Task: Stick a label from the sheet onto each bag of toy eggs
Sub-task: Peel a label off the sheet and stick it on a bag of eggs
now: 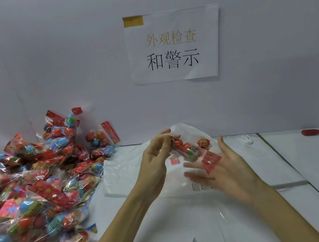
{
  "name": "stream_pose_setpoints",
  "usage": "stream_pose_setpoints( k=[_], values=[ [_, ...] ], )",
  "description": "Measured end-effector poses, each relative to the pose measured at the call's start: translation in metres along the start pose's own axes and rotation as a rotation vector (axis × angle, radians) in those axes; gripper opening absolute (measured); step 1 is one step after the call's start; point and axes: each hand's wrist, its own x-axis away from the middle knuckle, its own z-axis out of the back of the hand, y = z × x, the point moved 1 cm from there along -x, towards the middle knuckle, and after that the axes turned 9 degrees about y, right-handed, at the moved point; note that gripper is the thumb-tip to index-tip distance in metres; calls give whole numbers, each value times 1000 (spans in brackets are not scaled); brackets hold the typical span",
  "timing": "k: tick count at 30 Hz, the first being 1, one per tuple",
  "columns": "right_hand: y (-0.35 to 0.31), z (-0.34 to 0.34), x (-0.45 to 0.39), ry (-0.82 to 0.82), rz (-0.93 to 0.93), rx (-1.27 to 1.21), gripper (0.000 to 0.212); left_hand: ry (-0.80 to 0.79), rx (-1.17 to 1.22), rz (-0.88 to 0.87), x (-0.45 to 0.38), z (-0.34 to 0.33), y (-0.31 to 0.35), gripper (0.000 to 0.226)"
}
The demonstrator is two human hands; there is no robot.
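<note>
Head view: the left hand (155, 159) is raised above the middle of the worktop (299, 156), its fingers (164, 138) curled round the upper end of a clear bag of toy eggs (186, 149) and pinching it. The bag slants down to the right, red eggs showing through the film, with a small barcode patch on its side and a red header card (209, 161) at its lower end. The right hand (223, 171) is spread out under that lower end, its fingers straight and slack, gripping nothing; the header card lies across them.

Under both hands a crumpled white plastic bag (125, 175) lies on the worktop, reaching toward the back edge. A clear sheet with small printed labels (201, 187) lies on the worktop below the right hand, and more printed film sits near the front edge. One loose red egg (202, 142) rests just behind the held bag.

A big pile of egg bags (38, 186), red and blue eggs with red or pink header cards, fills the left side of the worktop from the back edge to the front edge. A small red object (311, 132) lies near the back right corner. A paper sign (173, 44) with Chinese characters is taped to the wall behind the worktop.
</note>
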Motion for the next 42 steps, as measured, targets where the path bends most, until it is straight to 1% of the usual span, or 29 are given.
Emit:
stream_pose_setpoints(
  k=[1, 2, 4, 5, 7, 8, 10, 11, 12, 14, 16, 19, 21, 23, 26, 29, 31, 33, 35, 36, 38, 40, 42],
  values=[
    [1, -2, 3, -45, -49, -12, 74, -13, -23, -39, -1, 0, -2, 36],
    [1, -4, 5, -76, -81, -33, 62, -32, -65, -75, -1, 0, -3, 40],
    [2, -1, 3, -62, -58, -32, 40, -92, -91, -97, -2, 1, -4, 44],
    [2, 2, 1, -49, -13, -15, 37, -128, -56, -66, -2, 2, -3, 43],
    [0, 4, -1, -20, 123, 76, 46, -181, 46, 41, -1, 3, 3, 41],
    [0, 4, 0, 25, 200, 172, 51, -168, 73, 99, -1, 2, 4, 42],
    [0, 0, 3, 127, 350, 418, 56, -66, 10, 184, -2, 2, 3, 48],
    [0, -1, 3, 144, 397, 511, 61, -13, -56, 200, -2, 2, 0, 51],
    [1, 0, 2, 153, 425, 550, 68, 19, -106, 200, -2, 2, -2, 52],
    [1, -3, 2, 195, 415, 505, 74, 39, -128, 201, -4, 4, -5, 42],
    [2, -6, 2, 240, 365, 387, 73, 12, -84, 215, -4, 5, -3, 26],
    [4, -6, 2, 286, 335, 297, 48, -6, -59, 221, -4, 5, -4, 20],
    [4, -5, 3, 311, 341, 265, 38, 19, -58, 202, -4, 4, -5, 19],
    [4, -7, 4, 318, 342, 191, 32, 43, -46, 211, -4, 4, -7, 17],
    [4, -10, 3, 284, 351, 97, 31, 74, -3, 257, -2, 2, -11, 15],
    [6, -8, 2, 176, 328, 89, 35, 145, 5, 286, -6, 4, -14, 19],
    [6, -6, 2, 128, 324, 108, 32, 176, 41, 328, -8, 7, -12, 24],
    [6, -5, 1, 150, 319, 100, 24, 130, 30, 381, -8, 10, -13, 30],
    [6, -6, 0, 170, 284, 67, 22, 64, -60, 407, -9, 10, -11, 39],
    [6, -5, -1, 167, 273, 57, 22, 49, -88, 400, -9, 11, -11, 39],
    [5, -4, -3, 146, 269, 26, 24, 57, -87, 383, -9, 9, -11, 32],
    [5, -4, -5, 125, 291, -35, 28, 87, -36, 373, -6, 6, -13, 29],
    [9, -6, -5, 163, 349, -45, 27, 126, 26, 363, -3, 3, -14, 30]
  ],
)
